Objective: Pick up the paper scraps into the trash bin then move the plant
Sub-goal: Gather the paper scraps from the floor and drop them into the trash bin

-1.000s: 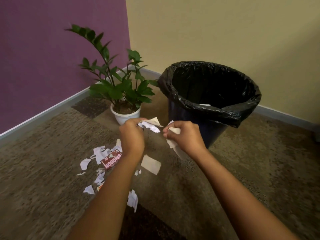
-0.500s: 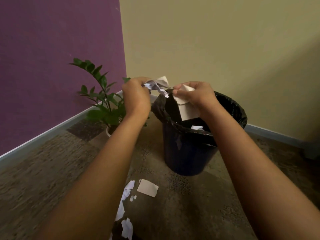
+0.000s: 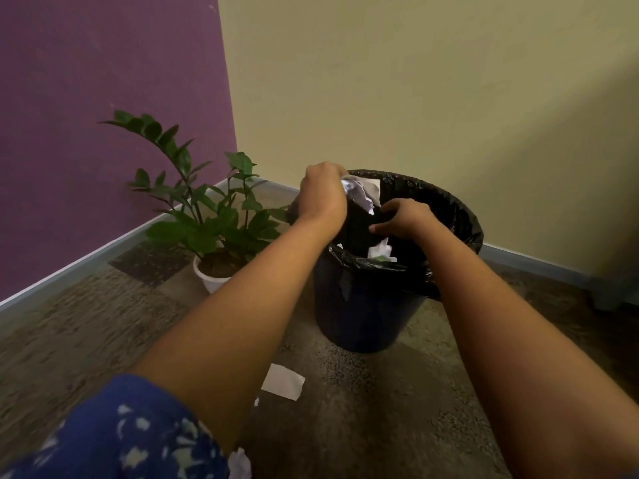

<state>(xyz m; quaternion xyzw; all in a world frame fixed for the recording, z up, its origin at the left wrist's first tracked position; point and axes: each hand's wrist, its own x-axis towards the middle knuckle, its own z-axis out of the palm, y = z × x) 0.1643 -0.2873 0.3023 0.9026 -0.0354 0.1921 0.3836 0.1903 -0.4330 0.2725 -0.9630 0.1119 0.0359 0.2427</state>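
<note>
A dark bin with a black liner point(image 3: 460, 216) stands on the carpet by the beige wall. My left hand point(image 3: 321, 197) is above its left rim and grips a bunch of crumpled white paper scraps point(image 3: 361, 197). My right hand point(image 3: 404, 221) hovers over the bin's mouth, fingers loosely spread downward and holding nothing. White scraps point(image 3: 380, 252) lie inside the bin just below it. The green plant point(image 3: 207, 216) in its white pot point(image 3: 211, 280) stands left of the bin, in the corner.
One flat white scrap point(image 3: 283, 382) lies on the carpet in front of the bin, and another point(image 3: 239, 464) at the bottom edge beside my blue patterned sleeve point(image 3: 131, 433). The purple wall point(image 3: 103, 115) runs along the left.
Both hands moved down over the bin's mouth. The right hand let go of its white paper piece, which now lies inside. The left hand still holds its scraps.
</note>
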